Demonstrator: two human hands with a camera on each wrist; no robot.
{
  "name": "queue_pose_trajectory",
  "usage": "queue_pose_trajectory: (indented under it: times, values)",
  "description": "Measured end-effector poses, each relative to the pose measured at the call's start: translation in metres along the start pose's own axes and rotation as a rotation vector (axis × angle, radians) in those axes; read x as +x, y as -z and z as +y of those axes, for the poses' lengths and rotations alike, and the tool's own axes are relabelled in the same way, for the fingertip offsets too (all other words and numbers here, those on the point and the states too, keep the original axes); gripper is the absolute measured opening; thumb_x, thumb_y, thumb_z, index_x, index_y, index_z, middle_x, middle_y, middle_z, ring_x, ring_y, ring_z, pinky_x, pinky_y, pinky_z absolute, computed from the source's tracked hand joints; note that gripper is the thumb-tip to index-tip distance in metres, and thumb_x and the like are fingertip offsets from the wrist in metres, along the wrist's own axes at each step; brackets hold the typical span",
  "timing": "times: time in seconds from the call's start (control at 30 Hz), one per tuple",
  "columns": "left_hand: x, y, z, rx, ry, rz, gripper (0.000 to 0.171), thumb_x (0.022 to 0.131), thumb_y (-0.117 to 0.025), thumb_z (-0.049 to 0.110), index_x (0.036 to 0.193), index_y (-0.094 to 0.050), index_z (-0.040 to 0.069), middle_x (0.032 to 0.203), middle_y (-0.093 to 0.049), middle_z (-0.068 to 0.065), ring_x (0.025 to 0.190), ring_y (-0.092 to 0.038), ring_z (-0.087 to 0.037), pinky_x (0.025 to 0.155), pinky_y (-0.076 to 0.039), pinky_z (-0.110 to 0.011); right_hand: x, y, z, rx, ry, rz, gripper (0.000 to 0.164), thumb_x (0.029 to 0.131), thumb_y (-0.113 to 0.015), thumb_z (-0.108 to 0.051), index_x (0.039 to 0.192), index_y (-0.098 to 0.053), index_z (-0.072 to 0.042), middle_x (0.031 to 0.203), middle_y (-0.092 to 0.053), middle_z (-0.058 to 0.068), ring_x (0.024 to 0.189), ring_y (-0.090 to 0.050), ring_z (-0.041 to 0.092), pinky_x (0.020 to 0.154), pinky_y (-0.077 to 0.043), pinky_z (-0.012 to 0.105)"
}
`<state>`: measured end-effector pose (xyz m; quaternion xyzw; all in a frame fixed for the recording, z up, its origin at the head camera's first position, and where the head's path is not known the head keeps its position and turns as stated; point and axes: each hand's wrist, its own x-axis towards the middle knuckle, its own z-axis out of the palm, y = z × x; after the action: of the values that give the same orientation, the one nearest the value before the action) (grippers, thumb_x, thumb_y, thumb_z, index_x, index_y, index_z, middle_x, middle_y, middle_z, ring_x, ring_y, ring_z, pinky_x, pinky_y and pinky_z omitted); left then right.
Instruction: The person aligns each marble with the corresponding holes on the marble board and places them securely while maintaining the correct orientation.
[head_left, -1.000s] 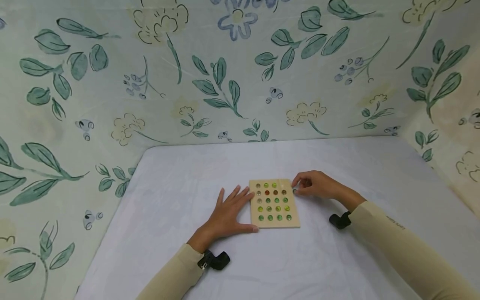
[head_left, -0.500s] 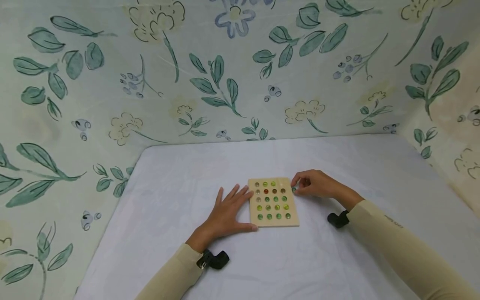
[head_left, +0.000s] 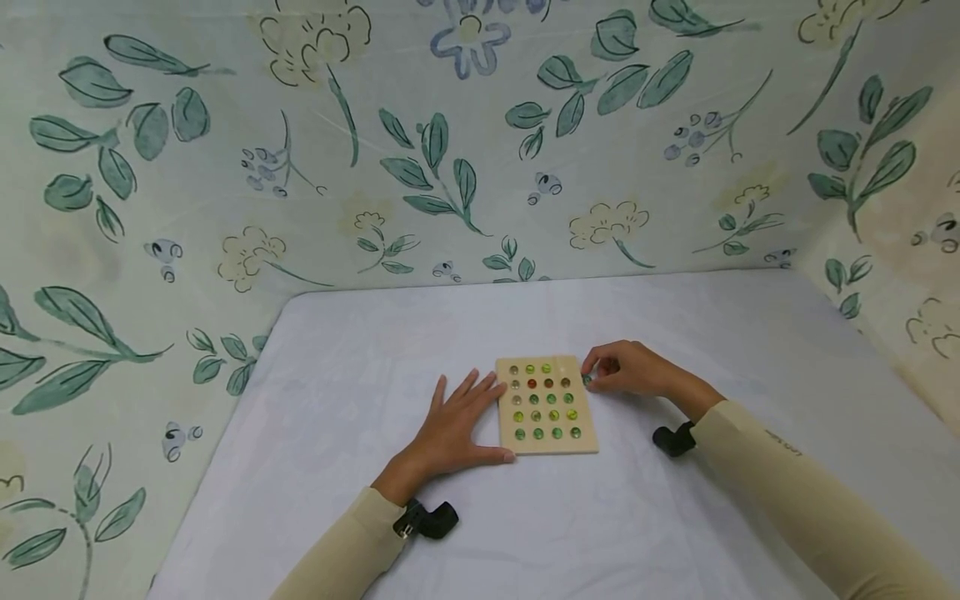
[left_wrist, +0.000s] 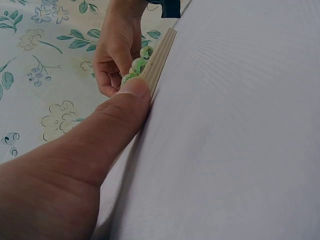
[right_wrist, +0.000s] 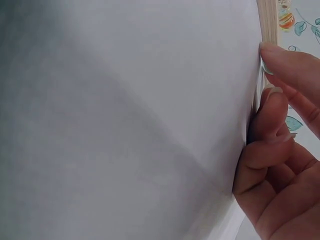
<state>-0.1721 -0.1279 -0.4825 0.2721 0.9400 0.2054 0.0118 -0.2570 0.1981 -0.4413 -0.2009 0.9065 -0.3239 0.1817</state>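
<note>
A square wooden board lies flat on the white cloth, with rows of green, yellow, clear and reddish glass marbles in its hollows. One spot at its far right corner holds no marble. My left hand is spread along the board's left side, fingertips at the edge and thumb at the near corner. Beside the right edge, my right hand pinches a greenish glass marble between thumb and forefinger, low by the cloth. In the right wrist view the fingers mostly hide that marble.
White cloth covers the table all around the board. Behind and at the sides hangs a leaf-and-flower patterned fabric. A black wrist camera sits on the left wrist, another black camera on the right.
The head view has shifted slightly. Both hands and the board stay almost in place, with the marble still pinched at the board's right edge.
</note>
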Motion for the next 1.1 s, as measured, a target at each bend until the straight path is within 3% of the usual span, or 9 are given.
queue_pose_trajectory:
  times: [1.1]
  values:
    - [0.0011, -0.0006, 0.0019, 0.017, 0.011, -0.005, 0.104, 0.07, -0.06, 0.08, 0.153, -0.028, 0.027, 0.16, -0.02, 0.004, 0.148, -0.007, -0.02, 0.113, 0.005, -0.058, -0.0039, 0.0063, -0.0053, 0.043, 0.056, -0.015, 0.016, 0.084, -0.075, -0.014, 0.1, -0.069, -0.012, 0.076, -0.056, 0.002, 0.069, -0.05, 0.017, 0.058, -0.041, 0.024]
